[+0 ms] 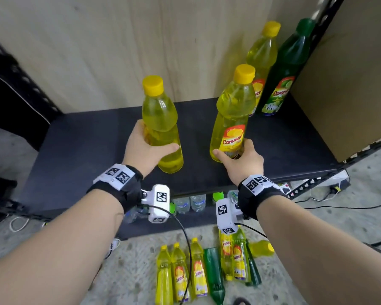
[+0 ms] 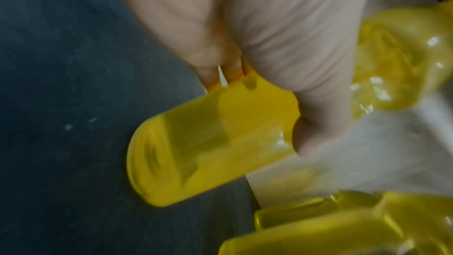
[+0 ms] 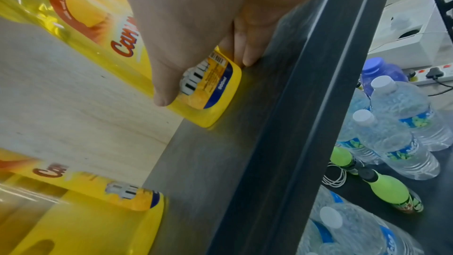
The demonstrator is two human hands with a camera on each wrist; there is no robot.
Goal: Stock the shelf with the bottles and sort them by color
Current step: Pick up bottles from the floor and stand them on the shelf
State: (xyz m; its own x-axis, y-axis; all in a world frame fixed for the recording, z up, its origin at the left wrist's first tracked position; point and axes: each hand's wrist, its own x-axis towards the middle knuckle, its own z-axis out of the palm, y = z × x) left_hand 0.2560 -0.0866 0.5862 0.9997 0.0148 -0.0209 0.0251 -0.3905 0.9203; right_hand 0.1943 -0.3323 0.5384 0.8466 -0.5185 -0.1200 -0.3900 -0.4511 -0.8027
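Note:
My left hand [image 1: 154, 142] grips the lower body of a yellow bottle [image 1: 161, 119] with a yellow cap, tilted slightly over the dark shelf [image 1: 86, 146]. In the left wrist view the left hand [image 2: 264, 94] wraps that bottle [image 2: 196, 152], whose base is at the shelf surface; I cannot tell whether it touches. My right hand [image 1: 232, 148] holds a second labelled yellow bottle [image 1: 231, 115] near its base. The right wrist view shows the right hand [image 3: 203, 80] on this bottle [image 3: 215, 104], which stands on the shelf [image 3: 220, 162].
A yellow bottle [image 1: 262, 53] and a green bottle [image 1: 284, 69] stand at the shelf's back right against the wooden back panel [image 1: 119, 40]. Several yellow and green bottles [image 1: 198, 274] lie on the floor below. Water bottles [image 3: 402, 123] fill the lower shelf.

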